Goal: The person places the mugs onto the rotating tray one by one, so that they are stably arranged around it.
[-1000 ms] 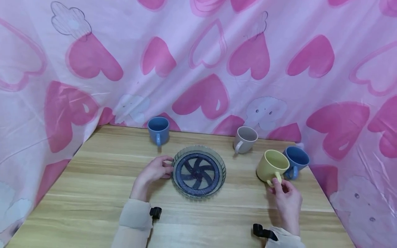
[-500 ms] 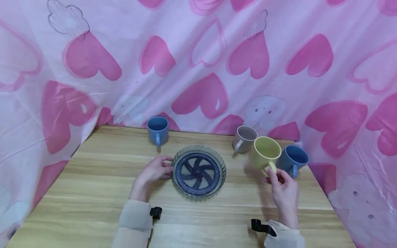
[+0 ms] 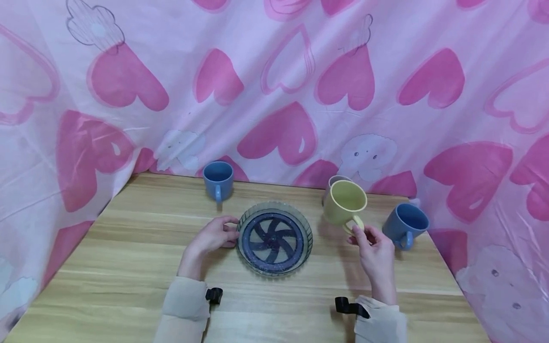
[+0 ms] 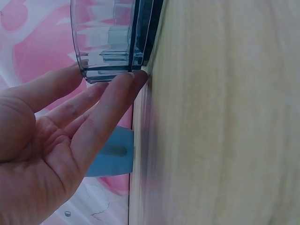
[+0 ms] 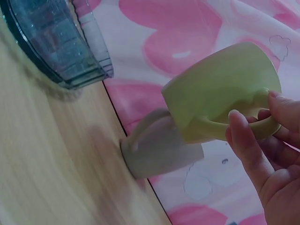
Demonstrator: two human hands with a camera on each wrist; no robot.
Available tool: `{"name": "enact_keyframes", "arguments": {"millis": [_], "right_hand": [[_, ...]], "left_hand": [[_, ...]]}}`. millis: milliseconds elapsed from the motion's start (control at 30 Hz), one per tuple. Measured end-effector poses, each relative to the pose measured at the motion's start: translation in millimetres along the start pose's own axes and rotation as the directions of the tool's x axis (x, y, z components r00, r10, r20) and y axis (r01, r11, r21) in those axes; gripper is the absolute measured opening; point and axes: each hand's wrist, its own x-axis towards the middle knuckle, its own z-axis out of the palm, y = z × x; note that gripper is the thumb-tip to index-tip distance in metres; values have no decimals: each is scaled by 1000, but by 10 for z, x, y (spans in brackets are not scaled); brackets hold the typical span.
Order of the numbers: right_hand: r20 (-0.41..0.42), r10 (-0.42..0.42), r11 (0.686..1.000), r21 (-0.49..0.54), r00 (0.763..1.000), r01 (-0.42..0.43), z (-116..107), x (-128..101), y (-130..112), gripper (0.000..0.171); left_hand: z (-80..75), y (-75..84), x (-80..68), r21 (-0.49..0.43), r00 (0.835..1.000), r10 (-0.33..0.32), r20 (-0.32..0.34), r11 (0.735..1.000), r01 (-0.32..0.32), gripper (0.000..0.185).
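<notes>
My right hand (image 3: 372,247) pinches the handle of a yellow mug (image 3: 343,202) and holds it in the air, tilted, to the right of a round glass dish (image 3: 274,237) with a dark pinwheel pattern. In the right wrist view the yellow mug (image 5: 220,89) hangs above a grey mug (image 5: 157,147), my fingers (image 5: 243,140) curled round its handle. My left hand (image 3: 212,237) rests at the dish's left rim with straight fingers. The left wrist view shows those fingertips (image 4: 133,77) touching the glass dish (image 4: 110,37).
A blue mug (image 3: 218,179) stands at the back left of the wooden table (image 3: 128,247). The grey mug (image 3: 334,182) is mostly hidden behind the yellow one. Another blue mug (image 3: 404,225) sits near the right edge. A pink heart-patterned cloth (image 3: 274,85) hangs behind.
My right hand has lifted the yellow mug and carried it left toward the dish, away from the right blue mug. The left hand has stayed at the dish's rim.
</notes>
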Motion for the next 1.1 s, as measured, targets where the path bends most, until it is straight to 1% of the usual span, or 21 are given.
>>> {"name": "enact_keyframes", "arguments": {"millis": [67,100,133,167,233,300,367,467,533,600,633,700,733,800,833,867,933,967,1100], "right_hand": [[12,8,1000,-16,1000,-8,55,9,-339,19],[9,0,999,-46,1000,1,88,14,-466,20],[16,4,999,-36,1000,-3,119,22,-605,20],[23,18,999,-49,1000,-17,151,26,-731,21],[46,17,1000,4,999,-17,206,44,-845,20],[65,43,998,44,997,-46,265,50,-918,19],[81,53,995,75,995,-59,313,51,-915,19],[100,54,993,96,994,-64,371,61,-844,21],[109,42,993,107,993,-53,406,90,-740,22],[115,26,992,118,993,-39,445,133,-625,23],[126,-7,986,164,992,-13,472,173,-462,23],[132,-28,983,185,991,4,521,217,-360,22],[149,-52,973,231,987,17,556,253,-197,22],[160,-64,968,249,985,23,619,302,-161,21],[167,-68,965,260,984,23,652,328,-156,20],[166,-53,974,227,985,15,680,337,-263,21],[184,-53,973,231,981,9,740,373,-310,21],[179,-37,980,198,983,1,757,368,-474,21],[201,-35,982,189,979,-4,811,364,-609,18]], "left_hand": [[4,9,5,2,1000,1,5,1000,-1,39],[6,10,9,1,1000,1,5,1000,-1,39],[8,11,12,0,1000,-1,3,1000,1,39],[9,8,14,2,1000,-1,-1,1000,1,39],[11,-3,15,5,1000,-6,-13,1000,7,39],[11,-22,16,13,1000,-9,-23,1000,9,38],[14,-41,6,19,1000,-16,-23,1000,16,38],[26,-68,-6,7,1000,-18,-5,1000,18,38],[40,-75,-15,-8,1000,-14,11,1000,14,39],[54,-76,-16,-14,1000,6,24,1000,-5,39],[59,-73,-15,-15,999,14,29,1000,-13,39],[62,-61,-14,-13,999,21,29,1000,-21,39],[62,-57,-14,-10,999,25,29,1000,-25,39],[52,-44,-11,0,1000,25,13,1000,-25,39],[46,-38,-10,5,1000,25,1,1000,-25,38],[39,-33,-10,10,1000,25,-12,1000,-25,38],[24,-20,-17,18,999,24,-29,1000,-23,38],[18,-17,-19,21,999,19,-36,1000,-19,37],[8,-3,-39,23,1000,9,-20,1000,-9,37]]}}
